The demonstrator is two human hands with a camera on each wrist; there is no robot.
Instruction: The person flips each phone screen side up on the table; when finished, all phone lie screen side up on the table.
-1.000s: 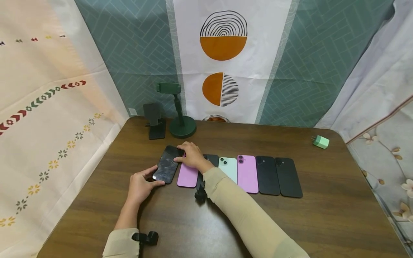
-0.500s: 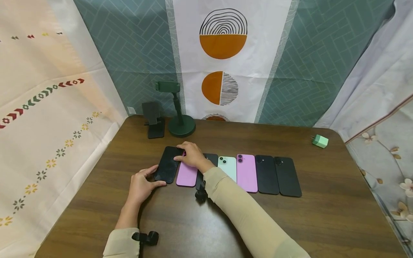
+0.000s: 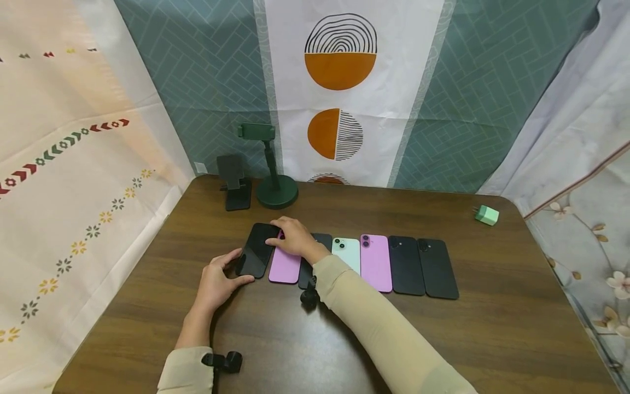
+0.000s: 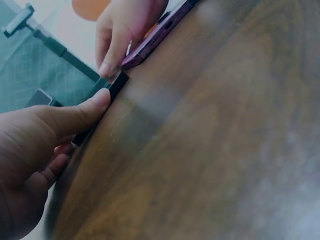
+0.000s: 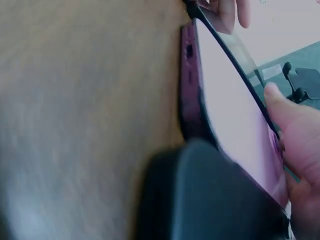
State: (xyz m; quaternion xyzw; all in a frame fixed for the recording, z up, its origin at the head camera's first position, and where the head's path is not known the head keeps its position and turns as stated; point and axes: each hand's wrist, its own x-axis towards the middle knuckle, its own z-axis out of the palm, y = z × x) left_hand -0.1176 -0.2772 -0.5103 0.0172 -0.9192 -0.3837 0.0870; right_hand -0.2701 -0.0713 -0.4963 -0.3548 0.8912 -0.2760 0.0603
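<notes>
A black smartphone (image 3: 254, 253) lies glossy side up at the left end of a row of phones. My left hand (image 3: 217, 283) holds its lower left corner, thumb at the near edge and index finger at the left edge. At the far right corner, my right hand (image 3: 291, 238) grips the same phone with thumb and fingers, reaching over a pink phone (image 3: 284, 269). In the left wrist view, the left thumb (image 4: 97, 102) presses on the black phone's end (image 4: 119, 86). The right wrist view has the right thumb (image 5: 277, 102) by its long edge.
Rightward in the row lie a dark phone (image 3: 323, 241), a mint phone (image 3: 347, 253), another pink phone (image 3: 377, 265) and two black phones (image 3: 407, 268). Behind stand a black phone stand (image 3: 238, 194) and a green stand (image 3: 277, 191). A green charger plug (image 3: 487, 215) sits at the back right.
The bright reflections on the black phone's screen have faded and it has tilted slightly flatter. Both hands keep their hold and have barely moved.
</notes>
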